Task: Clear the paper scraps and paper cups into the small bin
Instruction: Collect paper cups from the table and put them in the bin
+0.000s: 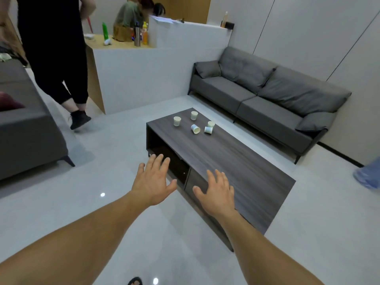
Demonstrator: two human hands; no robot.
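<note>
Both hands empty. Left hand (153,182) and right hand (218,194) are spread flat, palms down, fingers straight, gripping nothing. The left is in front of the coffee table's (236,161) open shelf, the right over its near edge.

All five cups are clustered at the far end of the tabletop, well apart from either hand:
- far-left cup (177,121) and far-middle cup (194,115) are upright
- far-right cup (211,124) looks upright
- left tipped cup (195,128) and right tipped cup (208,130) lie on their sides, the second just beside the far-right cup (can't tell if touching)

Failure modes as I see them:
- No small bin in view and no paper scraps either. Picking up cups before locating the bin means wandering around with full hands and likely dropping some.
- The tipped cups will roll. A grazing reach could send one off the table or into the upright ones.
- Thin paper walls mean a hard pinch crushes them. Can't tell whether any hold liquid — if so, tilting one spills it.
- The cups are out of reach from this end, and leaning across instead of walking round risks a forearm sweeping the cluster.
- A passer-by in black (53,58) is mid-stride to the far left of the table, so going round that side risks a bump.
</note>
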